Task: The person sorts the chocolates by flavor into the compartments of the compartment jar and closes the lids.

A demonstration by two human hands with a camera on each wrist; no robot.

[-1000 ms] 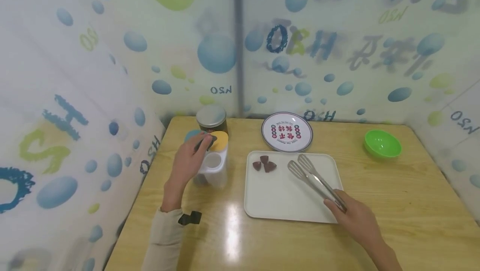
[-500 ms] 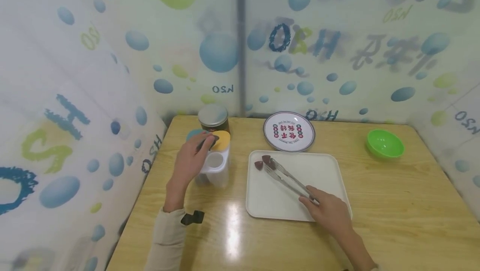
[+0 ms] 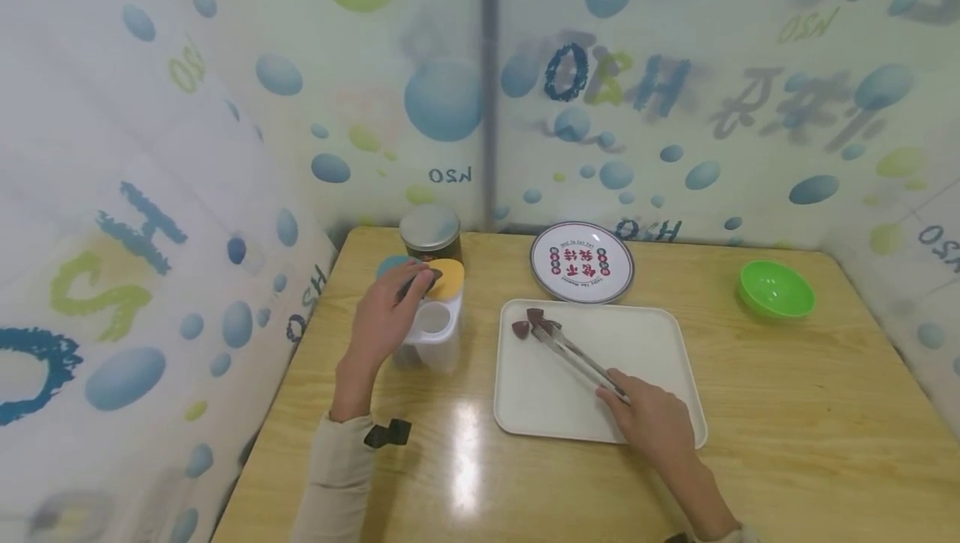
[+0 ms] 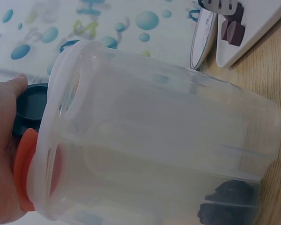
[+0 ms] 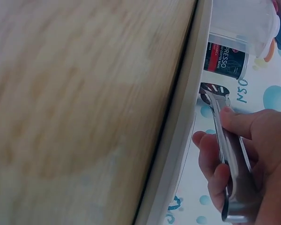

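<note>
My right hand (image 3: pixel 656 418) grips metal tongs (image 3: pixel 585 359) over a white tray (image 3: pixel 517 405). The tongs' slotted tips are drawn together at a cluster of dark brown, chocolate-like wedges (image 3: pixel 535 315) and partly cover them. One wedge (image 3: pixel 521 329) lies a little apart on the left. At the table's left, my left hand (image 3: pixel 375 318) pinches a dark green lid (image 4: pixel 32 108) above a clear plastic container (image 3: pixel 427 353). One round opening (image 3: pixel 432 319) of the container is uncovered. Its orange-yellow lid (image 3: pixel 448 278) and blue lid (image 3: pixel 392 263) show beside the fingers; dark pieces (image 4: pixel 228 201) lie inside at the bottom.
Behind the container stands a coffee tin (image 3: pixel 430 228) with a metal lid. A white plate (image 3: pixel 582 263) with red print touches the tray's far edge in this view. The green bowl (image 3: pixel 776 289) is at the right. Patterned walls enclose the wooden table (image 3: pixel 810 409).
My right hand has moved left, bringing the tongs from the tray's right side to the brown wedges. The tongs' arms have drawn together. The left hand has stayed at the container with the lid.
</note>
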